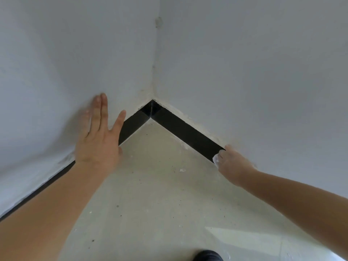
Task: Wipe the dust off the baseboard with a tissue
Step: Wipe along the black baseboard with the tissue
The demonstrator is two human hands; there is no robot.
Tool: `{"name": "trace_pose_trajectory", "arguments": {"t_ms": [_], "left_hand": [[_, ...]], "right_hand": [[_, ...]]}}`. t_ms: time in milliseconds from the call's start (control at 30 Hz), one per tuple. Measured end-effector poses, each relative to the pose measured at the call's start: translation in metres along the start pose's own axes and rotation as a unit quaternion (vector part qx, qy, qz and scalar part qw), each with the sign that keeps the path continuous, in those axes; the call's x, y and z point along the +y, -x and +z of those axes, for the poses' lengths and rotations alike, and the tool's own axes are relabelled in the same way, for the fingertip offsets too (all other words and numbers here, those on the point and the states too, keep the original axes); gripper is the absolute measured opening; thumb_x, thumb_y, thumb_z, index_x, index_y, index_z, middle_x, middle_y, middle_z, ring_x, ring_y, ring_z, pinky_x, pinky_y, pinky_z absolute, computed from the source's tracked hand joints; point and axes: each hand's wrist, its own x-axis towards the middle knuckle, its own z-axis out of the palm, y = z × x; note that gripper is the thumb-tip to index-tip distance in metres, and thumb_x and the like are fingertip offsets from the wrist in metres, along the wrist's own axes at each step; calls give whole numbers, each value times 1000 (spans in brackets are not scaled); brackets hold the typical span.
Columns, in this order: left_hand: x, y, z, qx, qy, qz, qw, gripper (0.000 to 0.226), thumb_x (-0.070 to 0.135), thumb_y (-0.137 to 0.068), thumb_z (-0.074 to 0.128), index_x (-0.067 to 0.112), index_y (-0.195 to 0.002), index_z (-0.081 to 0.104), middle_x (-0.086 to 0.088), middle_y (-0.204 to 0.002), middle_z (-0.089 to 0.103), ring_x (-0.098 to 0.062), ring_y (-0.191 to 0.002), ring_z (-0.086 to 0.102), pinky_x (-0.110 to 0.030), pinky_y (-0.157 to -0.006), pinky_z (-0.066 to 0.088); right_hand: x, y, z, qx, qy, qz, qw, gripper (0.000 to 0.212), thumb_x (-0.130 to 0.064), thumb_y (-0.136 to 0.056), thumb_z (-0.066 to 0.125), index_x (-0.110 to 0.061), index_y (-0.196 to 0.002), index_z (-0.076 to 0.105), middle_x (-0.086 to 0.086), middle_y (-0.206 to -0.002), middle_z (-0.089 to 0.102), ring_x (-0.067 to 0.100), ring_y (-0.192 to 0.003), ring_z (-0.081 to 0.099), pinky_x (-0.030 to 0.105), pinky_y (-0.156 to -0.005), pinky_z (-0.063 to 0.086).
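Observation:
A black baseboard [180,127] runs along both white walls and meets in the corner. My right hand [233,164] grips a small white tissue [216,158] and presses it against the right-hand stretch of the baseboard; most of the tissue is hidden under my fingers. My left hand [98,136] lies flat with straight fingers against the left wall, just above the left stretch of the baseboard, and holds nothing.
The pale floor [160,194] is speckled with dark grit and a few white flecks [182,170]. A dark shoe tip [208,256] shows at the bottom edge. The white walls [244,72] have rough plaster along the baseboard's top edge.

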Motion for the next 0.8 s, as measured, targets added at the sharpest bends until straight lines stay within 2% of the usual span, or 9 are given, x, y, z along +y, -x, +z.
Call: {"name": "trace_pose_trajectory", "arguments": {"t_ms": [67,133,200,267,400,533,633,700,800], "left_hand": [[-11,5,6,-17,-25,12,999,96,46,-87,54,22,-147,-17,-27,-143,-42,-36,-134,-40,-45,-108,-26],[-16,10,10,-24,-49,24,998,95,49,-86,52,22,-152,-11,-28,-144,-42,-37,-138,-34,-46,-112,-19],[-18,11,10,-25,-57,30,998,94,47,-87,52,22,-153,-9,-27,-144,-42,-36,-139,-32,-46,-114,-16],[-18,11,9,-25,-59,31,997,92,45,-88,51,22,-152,-10,-26,-144,-43,-35,-139,-33,-46,-114,-16],[-19,11,7,-31,-54,32,998,91,43,-90,48,21,-146,-19,-25,-143,-45,-34,-139,-35,-45,-114,-17],[-22,12,8,-19,-48,45,998,93,44,-88,50,20,-144,-21,-24,-143,-45,-32,-135,-39,-44,-113,-20],[-26,10,7,4,-48,52,998,97,42,-85,54,22,-145,-19,-23,-146,-41,-31,-136,-38,-45,-110,-25],[-30,4,2,21,-56,79,995,97,38,-83,57,22,-147,-14,-25,-149,-34,-33,-138,-34,-45,-110,-25],[-39,-12,-1,90,-41,126,987,96,21,-68,72,17,-150,22,-27,-157,-1,-33,-147,-4,-44,-117,-9]], "right_hand": [[-23,-9,7,-110,-12,78,991,16,-24,-84,58,-25,-99,63,-11,-77,48,7,-70,44,30,-82,19],[-26,-5,3,-84,-142,245,955,26,-60,-61,59,-39,-75,64,-17,-55,34,-4,-43,16,19,-82,15],[-32,-19,-8,-49,-123,127,983,22,-46,-72,62,-34,-90,67,-19,-70,48,-4,-56,36,19,-94,18],[-23,-30,-26,42,-54,31,997,30,-20,-86,53,-16,-115,61,-1,-99,56,19,-86,51,38,-92,30],[14,-32,-20,197,2,148,969,36,-15,-77,59,-9,-112,61,0,-87,59,22,-84,57,40,-89,30],[-7,-19,-1,22,-10,47,999,21,-13,-90,47,-15,-107,60,1,-91,56,22,-80,49,36,-83,32],[-26,-18,-23,-83,-110,85,987,9,-13,-89,49,-22,-87,51,-2,-67,42,18,-62,38,32,-69,29],[-22,-23,-49,-30,-319,110,941,11,-18,-88,47,-21,-78,51,-4,-67,44,20,-66,45,30,-67,33],[-4,-48,-96,100,-608,118,779,23,-18,-91,40,-21,-69,48,-3,-71,47,19,-69,48,28,-64,39]]}}
